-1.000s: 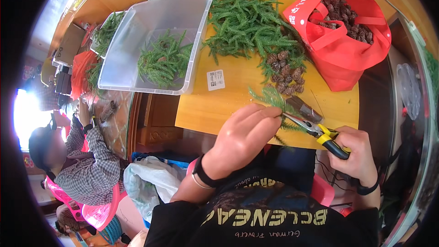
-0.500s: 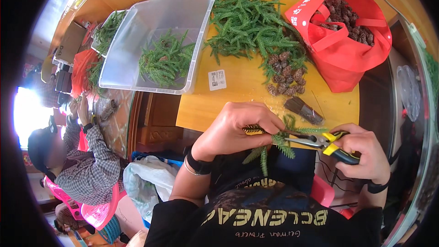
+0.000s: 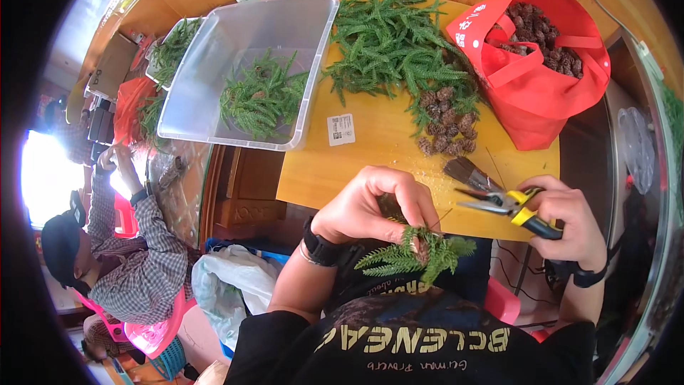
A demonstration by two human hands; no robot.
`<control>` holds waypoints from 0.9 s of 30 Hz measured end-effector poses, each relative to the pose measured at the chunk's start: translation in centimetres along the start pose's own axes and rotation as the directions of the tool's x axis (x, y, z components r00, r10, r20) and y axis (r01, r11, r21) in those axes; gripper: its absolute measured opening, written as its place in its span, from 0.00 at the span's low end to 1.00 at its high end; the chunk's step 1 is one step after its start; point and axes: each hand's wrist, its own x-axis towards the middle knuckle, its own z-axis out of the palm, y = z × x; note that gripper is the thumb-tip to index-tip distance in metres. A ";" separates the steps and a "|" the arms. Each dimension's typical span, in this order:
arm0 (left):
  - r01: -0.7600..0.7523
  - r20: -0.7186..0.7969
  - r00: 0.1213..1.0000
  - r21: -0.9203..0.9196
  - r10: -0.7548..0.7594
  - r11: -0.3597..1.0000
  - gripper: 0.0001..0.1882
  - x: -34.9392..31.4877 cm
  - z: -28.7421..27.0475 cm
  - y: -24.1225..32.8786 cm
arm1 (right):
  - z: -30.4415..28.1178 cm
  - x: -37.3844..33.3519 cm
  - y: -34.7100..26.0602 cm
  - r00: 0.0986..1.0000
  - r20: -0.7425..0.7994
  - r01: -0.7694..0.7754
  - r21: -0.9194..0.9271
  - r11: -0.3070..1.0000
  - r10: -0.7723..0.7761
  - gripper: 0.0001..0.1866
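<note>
My left hand (image 3: 374,203) pinches a green artificial pine sprig (image 3: 449,255) in front of my shirt, just off the table's near edge. A small brown pine cone (image 3: 422,251) shows among its needles, and a thin wire sticks up by my fingertips. In my right hand (image 3: 570,221) are pliers (image 3: 526,210) with yellow and black handles. Their jaws are parted, point left and stand apart from the sprig. Beyond them on the yellow table (image 3: 306,171) lies a bundle of thin brown wires (image 3: 470,173). Loose pine cones (image 3: 447,128) are heaped behind it.
A pile of green sprigs (image 3: 395,39) covers the table's back. To its right stands a red bag (image 3: 527,110) of pine cones; to its left, a clear plastic bin (image 3: 203,64) with sprigs inside. A co-worker (image 3: 135,264) in a checked shirt sits at far left.
The pliers' jaws have come away from the sprig and opened. My left hand has turned the sprig and brought it lower, so the pine cone now shows. The co-worker's hands have shifted.
</note>
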 end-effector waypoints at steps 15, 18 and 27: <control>0.109 0.037 0.994 -0.250 -0.103 0.962 0.13 -0.1 0.4 -1.2 | 1.9 1.7 0.7 0.976 0.070 0.204 0.060 0.977 -0.208 0.11; 0.108 0.055 0.994 -0.248 -0.097 0.963 0.13 -0.2 0.1 -1.4 | 2.2 1.6 0.9 0.974 0.062 0.215 0.071 0.974 -0.220 0.10; 0.124 0.102 0.989 -0.143 -0.110 0.982 0.11 -0.3 -0.6 -0.4 | 2.2 1.2 1.0 0.976 0.049 0.212 0.026 0.977 -0.213 0.10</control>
